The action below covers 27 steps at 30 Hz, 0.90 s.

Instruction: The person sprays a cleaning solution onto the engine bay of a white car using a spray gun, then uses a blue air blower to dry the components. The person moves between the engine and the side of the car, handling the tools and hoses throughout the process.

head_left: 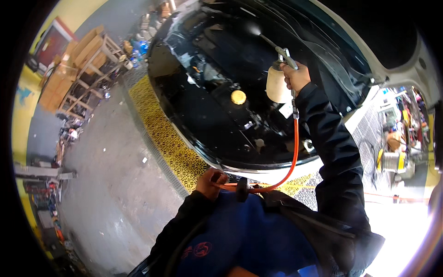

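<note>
Orange hose (296, 145) runs from the gun (280, 51), which the right hand (298, 77) grips above the engine bay (210, 127), and the left hand (209, 183) is closed on this same hose. Spraying seems under way, because pale mist (252, 29) leaves the wand (269, 41), but how much is done or left I cannot tell. The gun has a cream, rounded cup (278, 87) and this thin metal wand.

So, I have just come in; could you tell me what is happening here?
The person's right hand holds a spray gun over a car's open engine bay, with pale mist at the nozzle tip. The left hand holds the orange hose near the person's waist. A yellow cap shows in the dark bay.
</note>
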Available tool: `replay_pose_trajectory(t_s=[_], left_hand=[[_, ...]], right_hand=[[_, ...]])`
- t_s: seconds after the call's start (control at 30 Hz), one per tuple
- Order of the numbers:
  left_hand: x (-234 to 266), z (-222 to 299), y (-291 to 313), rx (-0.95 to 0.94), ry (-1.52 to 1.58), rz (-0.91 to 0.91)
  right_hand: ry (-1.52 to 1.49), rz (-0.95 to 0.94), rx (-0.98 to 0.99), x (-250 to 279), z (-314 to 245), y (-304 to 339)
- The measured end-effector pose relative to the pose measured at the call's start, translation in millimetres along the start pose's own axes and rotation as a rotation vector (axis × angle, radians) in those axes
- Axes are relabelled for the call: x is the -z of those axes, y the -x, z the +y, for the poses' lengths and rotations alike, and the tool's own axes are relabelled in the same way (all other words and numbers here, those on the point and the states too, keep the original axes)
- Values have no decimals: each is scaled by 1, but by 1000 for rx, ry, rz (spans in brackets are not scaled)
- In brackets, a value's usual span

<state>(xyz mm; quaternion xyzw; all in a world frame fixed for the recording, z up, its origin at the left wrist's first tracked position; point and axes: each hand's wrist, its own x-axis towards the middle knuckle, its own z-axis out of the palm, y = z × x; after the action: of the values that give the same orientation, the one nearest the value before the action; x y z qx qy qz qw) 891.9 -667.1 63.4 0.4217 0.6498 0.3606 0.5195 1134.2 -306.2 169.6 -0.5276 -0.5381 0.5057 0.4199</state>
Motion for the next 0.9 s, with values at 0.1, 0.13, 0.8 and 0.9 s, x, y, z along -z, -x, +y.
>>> replay_pose_trajectory(t_s=[0.1,0.13,0.8,0.9], left_hand=[[13,-21,8,-37,-15,51],[18,-9,11,23,46,25],[8,1,10,-47,5,-55],[-14,11,4,-48,-122,-219]], right_hand=[[-43,-128,7,-45,-7,-35],[-28,-159,11,-54,-9,-48],[455,-590,-158,-47,-57,-2],[550,-483,-169,7,-59,30]])
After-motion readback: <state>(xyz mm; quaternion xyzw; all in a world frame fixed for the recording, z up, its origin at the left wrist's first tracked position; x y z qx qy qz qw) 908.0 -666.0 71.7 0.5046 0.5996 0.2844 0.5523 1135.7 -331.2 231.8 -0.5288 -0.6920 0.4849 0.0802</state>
